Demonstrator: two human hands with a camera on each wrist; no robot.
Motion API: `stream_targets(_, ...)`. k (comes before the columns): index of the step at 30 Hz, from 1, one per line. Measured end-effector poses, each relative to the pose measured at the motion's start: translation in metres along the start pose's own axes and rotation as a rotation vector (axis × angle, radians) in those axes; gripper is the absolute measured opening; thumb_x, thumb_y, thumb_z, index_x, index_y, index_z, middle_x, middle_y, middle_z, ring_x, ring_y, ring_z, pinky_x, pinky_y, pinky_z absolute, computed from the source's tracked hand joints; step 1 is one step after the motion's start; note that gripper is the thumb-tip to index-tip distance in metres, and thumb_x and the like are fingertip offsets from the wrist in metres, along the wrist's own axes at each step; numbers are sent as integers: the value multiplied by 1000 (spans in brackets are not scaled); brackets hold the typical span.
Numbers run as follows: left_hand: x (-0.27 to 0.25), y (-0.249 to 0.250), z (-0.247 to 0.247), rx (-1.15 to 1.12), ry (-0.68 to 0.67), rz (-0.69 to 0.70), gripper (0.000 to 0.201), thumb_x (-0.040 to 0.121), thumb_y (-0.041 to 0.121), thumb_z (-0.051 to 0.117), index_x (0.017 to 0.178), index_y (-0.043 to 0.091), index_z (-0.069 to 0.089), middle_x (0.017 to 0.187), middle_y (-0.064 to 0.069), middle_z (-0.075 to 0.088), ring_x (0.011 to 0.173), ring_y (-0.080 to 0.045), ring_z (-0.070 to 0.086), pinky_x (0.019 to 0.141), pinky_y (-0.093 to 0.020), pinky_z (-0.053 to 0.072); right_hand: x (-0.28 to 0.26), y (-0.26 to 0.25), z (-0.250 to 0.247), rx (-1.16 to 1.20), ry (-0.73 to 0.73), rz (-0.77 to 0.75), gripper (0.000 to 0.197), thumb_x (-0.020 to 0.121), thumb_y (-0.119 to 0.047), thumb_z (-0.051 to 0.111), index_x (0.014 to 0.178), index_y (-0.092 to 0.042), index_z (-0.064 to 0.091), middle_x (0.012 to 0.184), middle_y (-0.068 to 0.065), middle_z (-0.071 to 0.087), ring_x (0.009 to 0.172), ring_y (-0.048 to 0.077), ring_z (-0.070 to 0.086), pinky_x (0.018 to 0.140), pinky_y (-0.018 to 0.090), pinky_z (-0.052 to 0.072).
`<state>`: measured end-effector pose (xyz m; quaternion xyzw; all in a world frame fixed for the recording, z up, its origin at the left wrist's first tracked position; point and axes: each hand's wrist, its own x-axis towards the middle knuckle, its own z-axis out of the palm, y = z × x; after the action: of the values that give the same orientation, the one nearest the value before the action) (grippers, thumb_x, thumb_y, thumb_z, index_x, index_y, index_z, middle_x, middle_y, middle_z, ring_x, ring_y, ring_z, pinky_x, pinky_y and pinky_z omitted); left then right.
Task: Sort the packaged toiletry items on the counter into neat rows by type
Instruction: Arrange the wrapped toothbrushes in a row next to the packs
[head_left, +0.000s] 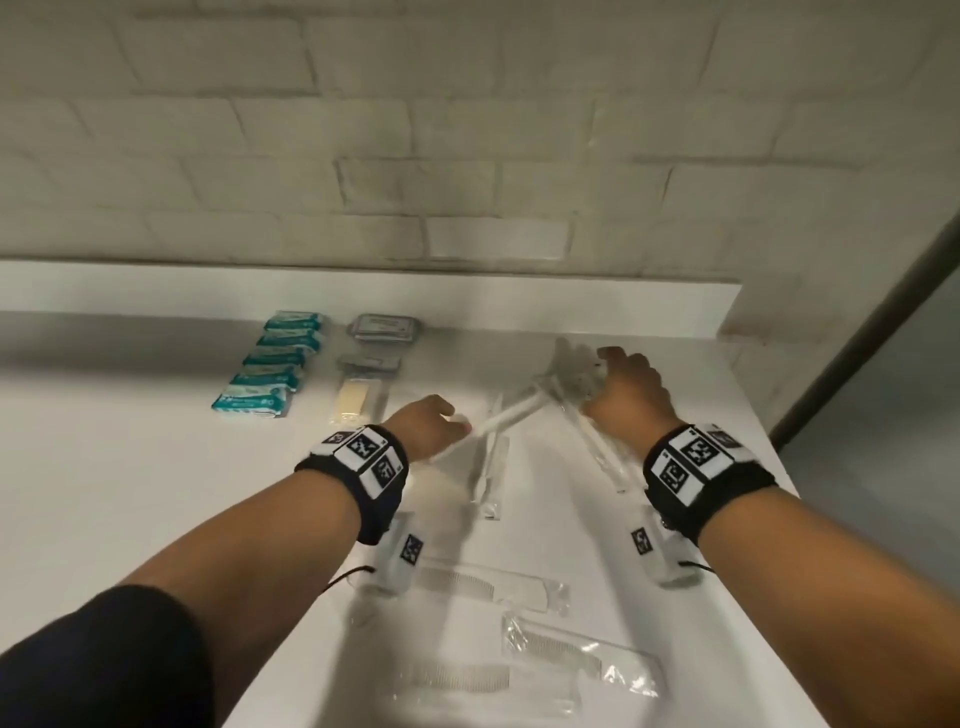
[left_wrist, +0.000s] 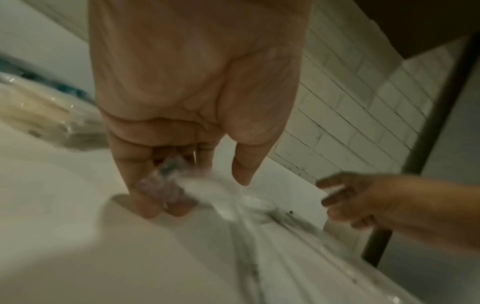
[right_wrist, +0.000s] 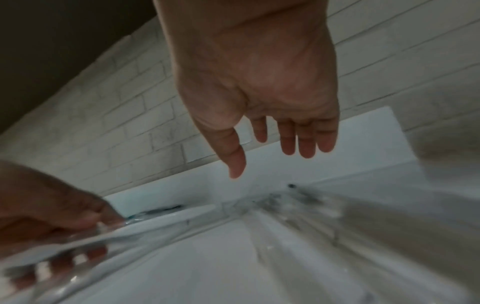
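On the white counter (head_left: 156, 467) my left hand (head_left: 441, 421) pinches the near end of a clear-wrapped white toothbrush (head_left: 511, 415), which slants up to the right. The wrapper (left_wrist: 207, 185) is bunched between those fingers (left_wrist: 145, 197). My right hand (head_left: 618, 384) hovers over the far ends of the toothbrush wrappers with its fingers (right_wrist: 306, 144) relaxed and holding nothing. Two more wrapped toothbrushes (head_left: 491, 467) (head_left: 602, 447) lie on the counter between my hands. Teal packets (head_left: 275, 364) form a column at the left.
Grey flat packets (head_left: 384, 328) and a pale yellow packet (head_left: 355, 400) line up beside the teal ones. Wrapped combs (head_left: 493, 584) (head_left: 576, 660) (head_left: 457, 675) lie near the front. A low white ledge (head_left: 363, 291) and brick wall bound the back; the counter ends at the right.
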<state>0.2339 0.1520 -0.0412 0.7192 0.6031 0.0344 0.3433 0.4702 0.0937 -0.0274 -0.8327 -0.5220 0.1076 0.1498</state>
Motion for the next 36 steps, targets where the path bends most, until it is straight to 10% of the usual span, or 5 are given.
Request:
stream_targets(8,1,-13,-6,338,-242,144,57,74,46,73,119,22,49,98,9,54,92,-14,55,76,-24,41,-31,-52,42,-166,-384,-682,37,90,-7,52,122,-24,61,107,-6,53,104,19,57,72,20,40)
stream_targets(13,-8,-8,-14,522,-236,216,33,83,37,63,105,12,60,82,2,58,81,-18,57,64,-25,42,-37,-53,42,-437,-199,-898,22,86,-15,57,103,-27,64,109,1,48,104,23,43,80,31,27)
stream_targets(22,-16,43,-103,-282,321,399,22,77,31,76,91,18,66,74,7,63,72,-15,62,71,-30,51,-34,-49,-34,1041,57,-169,7,95,-12,55,98,-9,61,81,8,64,64,13,60,59,23,49)
stream_targets(29,0,63,-81,-147,180,235,39,84,42,67,106,11,64,93,-9,73,83,-24,71,74,-33,57,-20,-24,9,264,-271,-26,40,98,-25,46,134,-9,49,133,16,54,109,27,57,82,32,46)
stream_targets(36,-5,21,-11,273,-66,83,55,88,46,57,125,5,49,111,-15,67,100,-30,65,84,-36,54,-46,-8,17,194,-310,-13,37,88,-23,63,124,-17,60,128,4,61,115,19,59,99,33,47)
